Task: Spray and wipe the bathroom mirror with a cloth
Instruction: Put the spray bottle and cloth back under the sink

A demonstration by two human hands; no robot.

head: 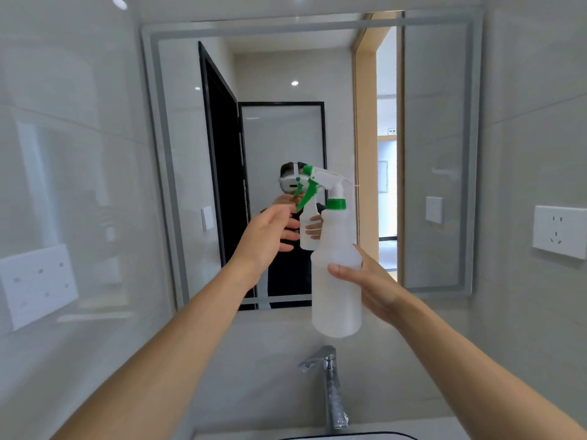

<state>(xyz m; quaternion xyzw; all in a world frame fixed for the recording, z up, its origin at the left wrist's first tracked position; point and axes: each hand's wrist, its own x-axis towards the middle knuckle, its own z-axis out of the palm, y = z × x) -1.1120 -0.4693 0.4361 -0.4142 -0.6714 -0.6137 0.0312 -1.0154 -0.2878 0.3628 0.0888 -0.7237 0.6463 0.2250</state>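
While upright before the mirror (286, 74), spray bottle (336, 290) in right hand's (374, 287) curled fingers (338, 269); left hand (270, 236) loose beside its trigger (306, 193).

Walls: pale grey glossy tiles (79, 154), reflecting ceiling spotlights.
Sockets: white plate (559, 231) at right of frame; another (38, 285) at lower left.
Tap: chrome (330, 385), bottom centre, above a dark-rimmed basin (349, 436).
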